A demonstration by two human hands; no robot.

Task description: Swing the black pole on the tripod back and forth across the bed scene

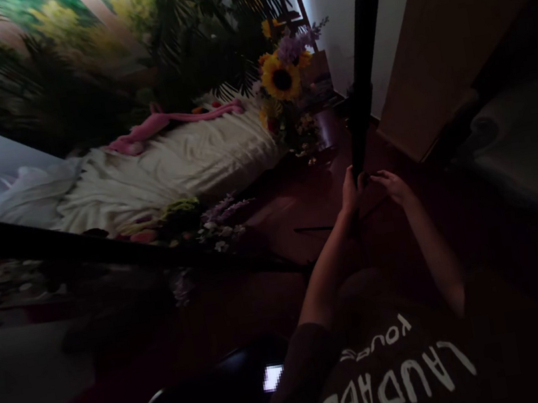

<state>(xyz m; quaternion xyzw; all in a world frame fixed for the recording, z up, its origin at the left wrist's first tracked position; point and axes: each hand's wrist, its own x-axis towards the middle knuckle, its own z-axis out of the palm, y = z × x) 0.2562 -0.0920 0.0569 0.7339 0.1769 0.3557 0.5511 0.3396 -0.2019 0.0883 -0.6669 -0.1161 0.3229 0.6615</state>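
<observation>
A black upright stand pole (366,18) runs from the top edge down to thin splayed legs (314,228) on the dark red floor. My left hand (350,193) is wrapped round its lower part. Just to the right of the pole, my right hand (394,187) reaches in with fingers stretched out and apart, close to a small fitting on the pole. Dim light hides whether the fingertips touch it.
A second black pole (52,242) slants across the left. Beyond lies a cream draped cloth (167,166) with a pink plush toy (151,126). Sunflowers (281,77) and palm leaves stand behind. A brown panel (446,33) leans at right; a dark glossy surface (198,401) is at lower left.
</observation>
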